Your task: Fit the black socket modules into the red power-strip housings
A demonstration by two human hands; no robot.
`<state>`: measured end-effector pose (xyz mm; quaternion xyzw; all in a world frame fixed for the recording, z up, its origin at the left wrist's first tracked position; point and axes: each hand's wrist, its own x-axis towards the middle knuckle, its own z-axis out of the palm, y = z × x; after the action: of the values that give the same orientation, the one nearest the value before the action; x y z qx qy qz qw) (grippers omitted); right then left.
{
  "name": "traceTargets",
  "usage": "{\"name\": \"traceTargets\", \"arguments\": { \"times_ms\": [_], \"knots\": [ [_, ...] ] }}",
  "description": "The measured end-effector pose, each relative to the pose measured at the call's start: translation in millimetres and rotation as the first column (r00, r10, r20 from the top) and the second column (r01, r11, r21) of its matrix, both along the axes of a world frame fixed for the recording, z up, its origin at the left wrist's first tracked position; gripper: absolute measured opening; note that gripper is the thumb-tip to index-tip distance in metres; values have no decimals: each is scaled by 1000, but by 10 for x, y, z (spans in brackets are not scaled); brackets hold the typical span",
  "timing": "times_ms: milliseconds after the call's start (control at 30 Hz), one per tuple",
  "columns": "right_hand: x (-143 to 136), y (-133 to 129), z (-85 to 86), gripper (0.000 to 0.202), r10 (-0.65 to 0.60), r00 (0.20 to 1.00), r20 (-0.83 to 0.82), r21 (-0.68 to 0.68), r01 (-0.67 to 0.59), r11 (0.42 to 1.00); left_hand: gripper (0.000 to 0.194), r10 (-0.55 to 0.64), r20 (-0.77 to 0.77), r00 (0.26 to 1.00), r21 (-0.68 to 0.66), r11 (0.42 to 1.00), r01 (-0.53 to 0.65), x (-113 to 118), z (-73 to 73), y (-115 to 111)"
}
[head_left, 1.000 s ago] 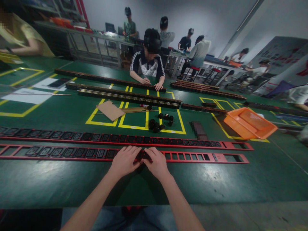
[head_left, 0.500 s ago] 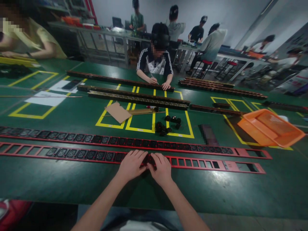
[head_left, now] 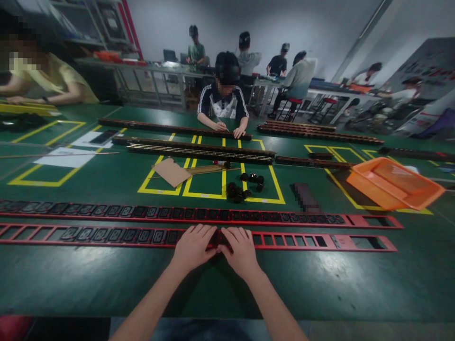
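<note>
Both my hands rest on the nearer red strip (head_left: 284, 240), close together at its middle. My left hand (head_left: 195, 246) bends its fingers over the strip, its thumb toward the other hand. Beside it, my right hand (head_left: 238, 248) is curled over the same strip. Something dark shows between the hands, mostly covered by the fingers. Black sockets (head_left: 114, 235) fill the openings left of my hands; to the right the openings are unfilled, apart from a dark piece near the end. Behind lies a second red strip (head_left: 391, 220) with a long row of black sockets.
Loose black parts (head_left: 234, 192), a cardboard piece (head_left: 171, 172) and long dark rails (head_left: 199, 152) lie farther back. An orange bin (head_left: 394, 184) stands tilted at the right. Across the table, a person (head_left: 223, 102) works on a rail with a thin tool.
The camera view has tilted slightly, so the background sits lower in the picture. Both hands stay at the same place on the nearer strip.
</note>
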<state>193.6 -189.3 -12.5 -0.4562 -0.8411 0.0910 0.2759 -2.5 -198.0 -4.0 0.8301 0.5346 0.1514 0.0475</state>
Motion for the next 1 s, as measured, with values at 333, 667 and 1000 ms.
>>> {"name": "traceTargets", "arguments": {
  "times_ms": [333,667,1000],
  "knots": [
    [2,-17,79,39,19,999,27,-36,-18,999,45,4,26,1000,-12,1000,-4,10,68,-17],
    [-6,-15,88,36,22,1000,19,-31,-21,999,42,16,45,999,-7,1000,-16,16,65,-18],
    [-29,-35,178,33,5,1000,14,-103,-4,995,43,4,56,998,2,1000,-4,9,46,-25]
  ]
}}
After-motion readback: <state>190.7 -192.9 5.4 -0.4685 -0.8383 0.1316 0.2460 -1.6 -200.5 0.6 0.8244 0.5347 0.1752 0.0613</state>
